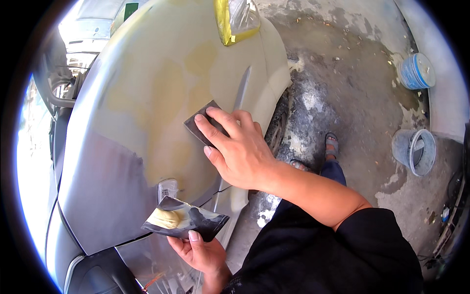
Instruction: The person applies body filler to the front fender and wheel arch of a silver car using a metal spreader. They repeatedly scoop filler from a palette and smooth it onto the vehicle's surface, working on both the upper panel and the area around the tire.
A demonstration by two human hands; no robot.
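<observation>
My right hand is closed on a dark, flat rectangular putty spreader, its fingers laid along the top. The spreader rests against the car's pale grey fender, which bears yellowish putty patches. Lower down, my left hand grips a dark putty board by its near edge, thumb on top. A mound of cream putty sits on the board's left part. Just behind the board, a small clear side lamp shows in the panel, partly covered by it.
Yellow tape and clear film cover the headlight area. The wheel lies below the fender. Over on the wet, stained concrete floor stand a lidded blue-and-white bucket and a grey bucket. A side mirror juts out at left.
</observation>
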